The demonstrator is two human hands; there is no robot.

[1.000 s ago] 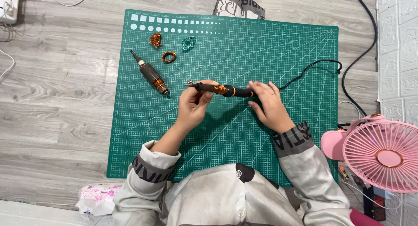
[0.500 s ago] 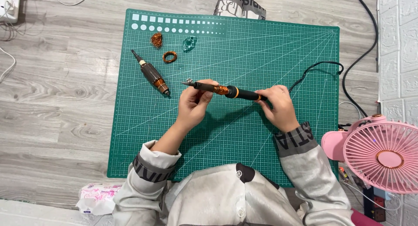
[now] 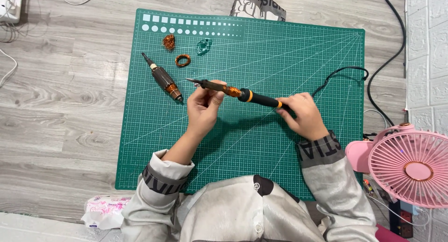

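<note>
Head view looks down on a soldering iron held level over a green cutting mat; the right hand is wrapped tight round its black handle end, the left hand pinches the metal shaft near the tip between thumb and fingers; just beyond the left hand lies a motor armature, with a copper wire ring, a copper wire tangle and a green wire bundle further off; a pink fan stands out past the right wrist.
</note>
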